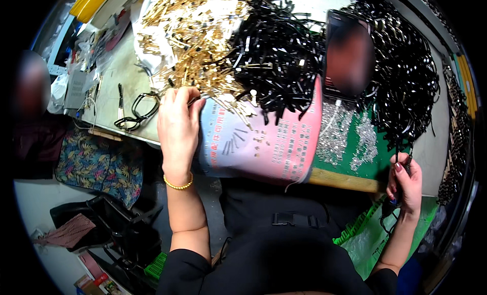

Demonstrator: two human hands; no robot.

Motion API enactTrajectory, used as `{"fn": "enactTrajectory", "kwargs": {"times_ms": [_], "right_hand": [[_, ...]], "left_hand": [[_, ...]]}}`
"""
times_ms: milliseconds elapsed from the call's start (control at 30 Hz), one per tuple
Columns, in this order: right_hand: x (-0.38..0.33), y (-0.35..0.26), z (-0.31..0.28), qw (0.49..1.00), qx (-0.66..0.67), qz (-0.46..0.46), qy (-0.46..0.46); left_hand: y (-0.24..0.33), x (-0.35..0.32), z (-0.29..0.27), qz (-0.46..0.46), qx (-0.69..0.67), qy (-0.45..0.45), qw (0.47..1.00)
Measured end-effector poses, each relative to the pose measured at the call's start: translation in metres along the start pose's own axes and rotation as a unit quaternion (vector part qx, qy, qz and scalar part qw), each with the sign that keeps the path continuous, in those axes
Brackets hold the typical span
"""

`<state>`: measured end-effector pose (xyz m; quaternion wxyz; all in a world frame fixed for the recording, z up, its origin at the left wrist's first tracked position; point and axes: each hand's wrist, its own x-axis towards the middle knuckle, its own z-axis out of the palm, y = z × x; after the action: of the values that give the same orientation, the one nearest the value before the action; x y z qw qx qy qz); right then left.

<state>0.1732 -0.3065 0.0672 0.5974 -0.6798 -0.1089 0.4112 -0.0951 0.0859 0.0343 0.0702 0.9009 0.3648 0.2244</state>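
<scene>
My left hand rests at the near edge of a pile of gold metal strips, its fingers curled in and their tips hidden. Under its thumb side lies a blue and pink printed plastic sheet, draped over the table's front edge. Beside this hand sits a black eyeglass frame. Over at the right front edge, my right hand is closed on what looks like another black eyeglass frame, partly hidden by the fingers. Heaps of black eyeglass temples cover the middle and right.
A phone with a lit screen stands among the temples, a white cable below it. Small silver parts lie on a green mat. A green bag hangs below the right edge. Black bags occupy the lower left.
</scene>
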Motion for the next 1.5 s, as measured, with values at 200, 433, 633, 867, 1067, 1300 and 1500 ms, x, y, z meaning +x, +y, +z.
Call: {"fn": "enactTrajectory", "kwargs": {"times_ms": [200, 433, 633, 867, 1067, 1300, 1500], "right_hand": [[-0.008, 0.014, 0.004, 0.999, -0.008, -0.047, 0.019], [-0.004, 0.04, 0.001, 0.996, 0.055, -0.073, 0.01], [-0.003, 0.029, 0.014, 0.997, 0.054, -0.05, 0.025], [-0.024, 0.005, 0.031, 0.984, -0.158, -0.086, -0.015], [-0.015, -0.013, 0.074, 0.946, -0.256, -0.131, -0.153], [-0.027, -0.014, 0.074, 0.953, -0.237, -0.131, -0.137], [-0.026, -0.012, 0.068, 0.952, -0.254, -0.11, -0.133]], "left_hand": [[0.005, 0.003, 0.0, 0.042, 0.001, -0.027, 0.999], [0.021, 0.009, -0.011, 0.093, 0.028, -0.05, 0.994], [0.005, 0.017, -0.005, 0.148, -0.013, -0.098, 0.984], [0.022, 0.0, -0.021, 0.056, -0.113, -0.075, 0.989], [0.151, -0.048, -0.002, 0.209, -0.364, -0.197, 0.886], [0.166, -0.074, 0.016, 0.307, -0.271, -0.135, 0.902], [0.161, -0.075, 0.009, 0.074, -0.506, -0.377, 0.772]]}}
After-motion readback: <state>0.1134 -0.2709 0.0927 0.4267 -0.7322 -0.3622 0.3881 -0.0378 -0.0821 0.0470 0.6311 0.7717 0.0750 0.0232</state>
